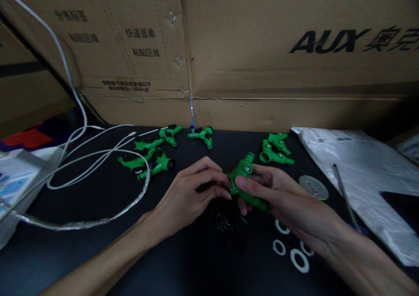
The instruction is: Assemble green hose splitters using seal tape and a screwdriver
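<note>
In the middle of the head view, my right hand point(265, 184) is closed around a green Y-shaped hose connector point(244, 168), its thumb lying across the body. My left hand point(199, 184) pinches at the connector's left end with thumb and fingertips. Whether a small part sits between those fingertips is hidden. Below the hands lies a dark pile of small black parts and thin metal pieces point(224, 222), hard to make out. Several white ring washers point(299, 260) are spread on the dark table point(157, 261) under my right wrist.
More green connectors stand at the back left point(160, 163), back centre point(203, 135) and back right point(276, 147). White cables point(98, 152) loop over the left side. A round disc point(313, 187), a thin rod point(345, 195) and a white plastic bag point(366, 169) lie right. Cardboard boxes point(262, 69) wall the back.
</note>
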{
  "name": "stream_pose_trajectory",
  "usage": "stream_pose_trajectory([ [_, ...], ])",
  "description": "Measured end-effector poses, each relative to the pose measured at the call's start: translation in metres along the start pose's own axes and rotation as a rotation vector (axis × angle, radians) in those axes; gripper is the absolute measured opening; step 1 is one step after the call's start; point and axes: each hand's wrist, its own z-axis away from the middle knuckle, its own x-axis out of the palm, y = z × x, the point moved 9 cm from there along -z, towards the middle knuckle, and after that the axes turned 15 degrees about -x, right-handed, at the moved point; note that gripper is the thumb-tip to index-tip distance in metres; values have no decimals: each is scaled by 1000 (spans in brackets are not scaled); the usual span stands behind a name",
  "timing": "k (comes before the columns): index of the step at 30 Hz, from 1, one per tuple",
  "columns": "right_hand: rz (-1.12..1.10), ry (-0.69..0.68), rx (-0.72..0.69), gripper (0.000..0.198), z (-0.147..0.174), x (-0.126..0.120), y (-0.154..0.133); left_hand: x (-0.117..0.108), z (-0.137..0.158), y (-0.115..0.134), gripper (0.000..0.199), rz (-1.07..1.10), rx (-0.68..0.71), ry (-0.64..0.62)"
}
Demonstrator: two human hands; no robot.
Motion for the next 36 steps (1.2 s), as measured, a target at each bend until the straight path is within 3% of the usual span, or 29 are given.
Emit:
stream_pose_trajectory([
  [9, -169, -14, 2, 24, 0, -2, 3, -5, 5, 3, 17, -7, 25, 73],
  [14, -249, -49, 25, 27, 0, 1, 4, -12, 1, -2, 45, 45, -6, 94],
  [17, -255, -42, 31, 28, 0, 2, 6, -10, 1, 0, 40, -49, 3, 74],
  [21, -216, -38, 18, 34, 1, 2, 5, -8, 1, 2, 32, 13, -3, 60],
  [23, -72, -4, -11, 42, 0, -4, 2, -10, -2, -2, 21, 39, -34, 75],
  [27, 432, 106, -82, 63, -7, -31, -5, -24, -10, -24, 20, -50, -188, 148],
  [30, 621, 151, -91, 67, -12, -49, 0, -19, -13, -36, 20, -196, -208, 14],
  [34, 825, 199, -87, 70, -12, -61, 5, 3, -8, -45, 43, -349, -184, -239],
  [36, 889, 204, -90, 65, -11, -58, 3, 8, -6, -50, 48, -414, -186, -269],
])
